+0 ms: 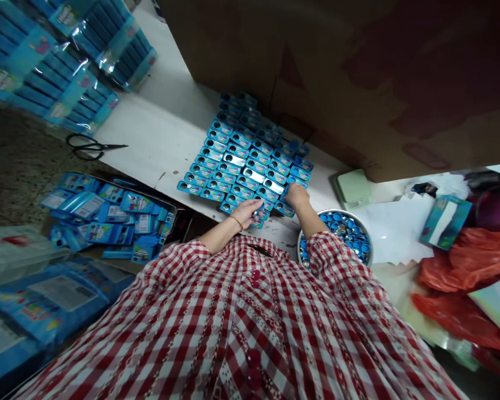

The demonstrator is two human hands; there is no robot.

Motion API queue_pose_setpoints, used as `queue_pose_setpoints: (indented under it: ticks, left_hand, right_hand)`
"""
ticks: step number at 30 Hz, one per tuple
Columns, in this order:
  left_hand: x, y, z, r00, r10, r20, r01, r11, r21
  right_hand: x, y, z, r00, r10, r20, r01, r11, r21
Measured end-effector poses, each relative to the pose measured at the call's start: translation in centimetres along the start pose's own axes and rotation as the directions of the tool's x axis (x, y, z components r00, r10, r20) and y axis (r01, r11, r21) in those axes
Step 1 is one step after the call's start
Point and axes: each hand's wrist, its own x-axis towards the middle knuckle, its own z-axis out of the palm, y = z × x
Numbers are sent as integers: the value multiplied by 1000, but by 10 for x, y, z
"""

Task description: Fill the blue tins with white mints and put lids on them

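Both hands rest on the near edge of the rows of little blue boxes [245, 161] on the white table [158, 133], the left hand [246, 211] curled over one box, the right hand [296, 195] pinching another, beside a bowl of blue caps [350, 229].

Both forearms extended forward, left hand [246, 211] and right hand [296, 195] palm-down, fingers curled.

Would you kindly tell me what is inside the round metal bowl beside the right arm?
The round metal bowl holds many small blue caps mixed with shiny silver pieces. The checked right sleeve covers its near-left part, and the bottom lies buried.
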Motion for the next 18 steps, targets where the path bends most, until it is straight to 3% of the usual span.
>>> queue_pose_setpoints:
  ticks: [4,8,14,18]
  left_hand:
    - [-2,1,5,997,61,-40,-57,995,87]
    - [-7,0,7,994,111,-13,-108,985,131]
    - [-17,-9,-4,990,134,30,-138,972,189]
    - [-11,-13,-14,976,195,-97,-171,962,211]
  right_hand:
    - [5,-2,-2,998,31,55,-31,1000,4]
    - [4,-5,-3,998,41,41,-43,998,36]
    - [4,2,-5,999,47,8,-47,995,91]
    - [-23,4,11,988,16,-154,17,977,213]
